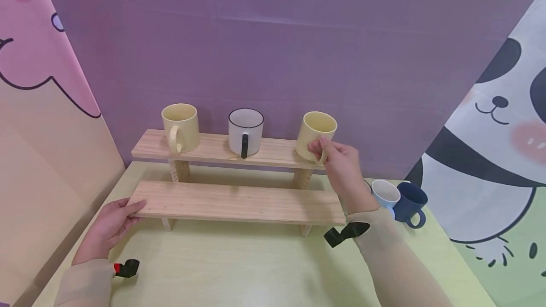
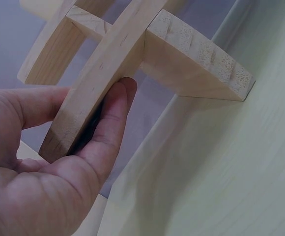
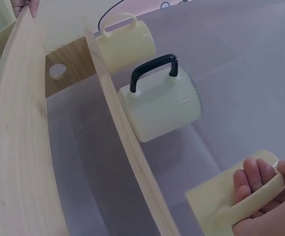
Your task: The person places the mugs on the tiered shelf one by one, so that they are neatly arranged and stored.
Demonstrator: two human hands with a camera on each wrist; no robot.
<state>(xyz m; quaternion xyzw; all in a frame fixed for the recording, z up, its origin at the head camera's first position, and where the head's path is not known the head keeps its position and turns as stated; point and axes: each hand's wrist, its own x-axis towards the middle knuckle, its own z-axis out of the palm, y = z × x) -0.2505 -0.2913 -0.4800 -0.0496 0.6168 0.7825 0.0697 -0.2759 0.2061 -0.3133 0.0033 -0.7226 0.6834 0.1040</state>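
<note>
My right hand (image 1: 343,167) holds a pale yellow mug (image 1: 310,132) by its handle, fingers through the loop in the right wrist view. The mug leans slightly, its base close over the right end of the upper board of a two-tier wooden shelf (image 1: 239,203). On that upper board stand a white mug (image 1: 246,131) with black rim and black handle, in the middle, and another pale yellow mug (image 1: 187,129) at the left. Both handles face me. With thumb above and fingers beneath, my left hand (image 2: 59,182) grips the left end of the lower board.
Right of the shelf, on the pale wooden table (image 1: 239,264), stand a light blue mug (image 1: 386,194) with a white inside and a dark blue mug (image 1: 410,203). My right forearm partly hides another rim beside them. A purple backdrop (image 1: 273,51) rises behind the shelf.
</note>
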